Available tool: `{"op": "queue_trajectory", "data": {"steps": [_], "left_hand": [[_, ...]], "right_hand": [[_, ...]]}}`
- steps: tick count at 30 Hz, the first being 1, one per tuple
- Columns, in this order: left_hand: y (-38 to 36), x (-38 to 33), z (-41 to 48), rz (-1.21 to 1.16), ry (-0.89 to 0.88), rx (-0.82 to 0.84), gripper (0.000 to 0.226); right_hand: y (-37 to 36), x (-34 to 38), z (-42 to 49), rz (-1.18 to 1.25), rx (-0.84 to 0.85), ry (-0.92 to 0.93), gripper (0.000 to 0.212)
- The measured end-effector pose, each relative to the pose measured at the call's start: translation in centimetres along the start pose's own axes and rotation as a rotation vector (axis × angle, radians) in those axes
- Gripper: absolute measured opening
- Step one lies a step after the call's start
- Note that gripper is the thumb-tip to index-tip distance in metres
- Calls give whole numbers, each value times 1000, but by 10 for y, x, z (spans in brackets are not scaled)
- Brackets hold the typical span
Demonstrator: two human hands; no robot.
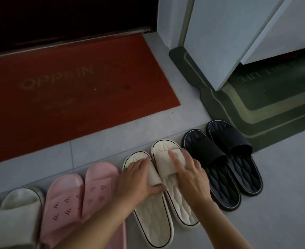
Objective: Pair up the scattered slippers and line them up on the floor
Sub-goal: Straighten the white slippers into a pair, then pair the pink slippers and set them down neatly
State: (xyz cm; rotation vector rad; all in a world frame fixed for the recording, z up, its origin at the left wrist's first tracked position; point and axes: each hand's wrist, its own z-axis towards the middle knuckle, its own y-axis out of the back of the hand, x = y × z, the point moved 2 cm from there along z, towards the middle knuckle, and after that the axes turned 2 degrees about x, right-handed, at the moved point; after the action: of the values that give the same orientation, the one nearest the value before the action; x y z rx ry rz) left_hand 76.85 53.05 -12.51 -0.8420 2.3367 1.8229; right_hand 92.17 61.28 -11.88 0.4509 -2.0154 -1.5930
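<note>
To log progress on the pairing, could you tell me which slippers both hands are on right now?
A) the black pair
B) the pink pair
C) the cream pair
C: the left hand holds one strap of the cream pair and the right hand rests on the other, between the pink pair and the black pair.

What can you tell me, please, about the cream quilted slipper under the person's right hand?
The cream quilted foam-like slipper has a wide strap, a padded footbed and a thin dark line round its sole. It lies flat on the grey tiled floor, toe toward the red doormat. The right hand lies over its strap; whether it grips is unclear. A matching cream slipper sits tight against its left side, a black slipper close on its right.
</note>
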Motion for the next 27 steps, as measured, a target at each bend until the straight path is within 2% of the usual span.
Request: {"op": "queue_trajectory", "data": {"steps": [6, 12, 16, 20, 22, 24, 25, 27], "left_hand": [[2, -1, 2, 24, 1, 17, 99], [1, 0, 2, 2, 2, 14, 98], [1, -3, 4, -8, 19, -1, 99], [3, 13, -8, -18, 41, 81, 115], [7, 38, -23, -45, 83, 110, 124], [17, 72, -41, -15, 128, 79, 123], [22, 89, -51, 0, 159, 76, 123], [30, 118, -70, 14, 238, 135, 135]], "right_hand": [[1, -7, 7, 2, 90, 60, 69], [5, -1, 5, -2, 32, 57, 70], [-2, -2, 4, -44, 101, 46, 72], [3, 15, -5, -38, 92, 13, 80], [8, 42, -10, 0, 32, 124, 79], [5, 81, -16, 67, -13, 332, 68], [1, 102, -19, 82, 12, 433, 66], [-11, 135, -19, 44, 118, 580, 75]]}}
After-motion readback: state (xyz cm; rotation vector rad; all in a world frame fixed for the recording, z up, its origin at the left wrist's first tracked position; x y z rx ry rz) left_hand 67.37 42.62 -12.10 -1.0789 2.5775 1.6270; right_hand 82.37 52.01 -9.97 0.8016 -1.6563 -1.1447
